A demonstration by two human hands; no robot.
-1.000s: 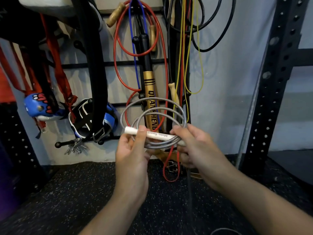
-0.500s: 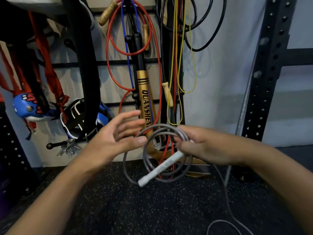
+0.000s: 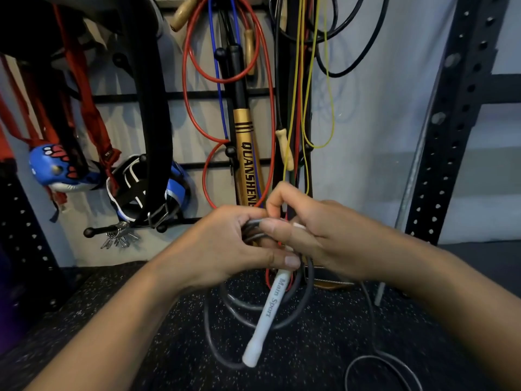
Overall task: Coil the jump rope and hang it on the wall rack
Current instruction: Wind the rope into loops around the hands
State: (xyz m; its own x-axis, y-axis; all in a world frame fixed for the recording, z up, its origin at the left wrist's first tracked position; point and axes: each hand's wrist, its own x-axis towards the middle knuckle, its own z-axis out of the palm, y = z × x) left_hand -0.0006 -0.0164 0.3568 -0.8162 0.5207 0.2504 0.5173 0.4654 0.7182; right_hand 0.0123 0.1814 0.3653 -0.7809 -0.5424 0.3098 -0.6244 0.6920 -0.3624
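The grey jump rope (image 3: 239,309) hangs in loose coils below my hands, and its white handle (image 3: 267,314) points down and to the left. My left hand (image 3: 225,246) is closed around the top of the coils. My right hand (image 3: 318,235) pinches the same bundle from the right, fingers curled over the cord. A free length of grey cord (image 3: 372,359) trails from my right hand to the floor at lower right. The black wall rack (image 3: 197,95) with its pegs is on the wall just behind my hands.
On the rack hang red (image 3: 270,108), blue, yellow (image 3: 329,108) and black ropes, a gold bat (image 3: 248,170), a black belt (image 3: 155,108), head guards (image 3: 56,170) and keys (image 3: 118,238). A perforated black steel upright (image 3: 456,114) stands at right. Speckled black rubber floor (image 3: 112,320) lies below.
My left hand, open half a second ago, has closed on the coils beside my right hand. The coils and white handle now hang down instead of being held level.
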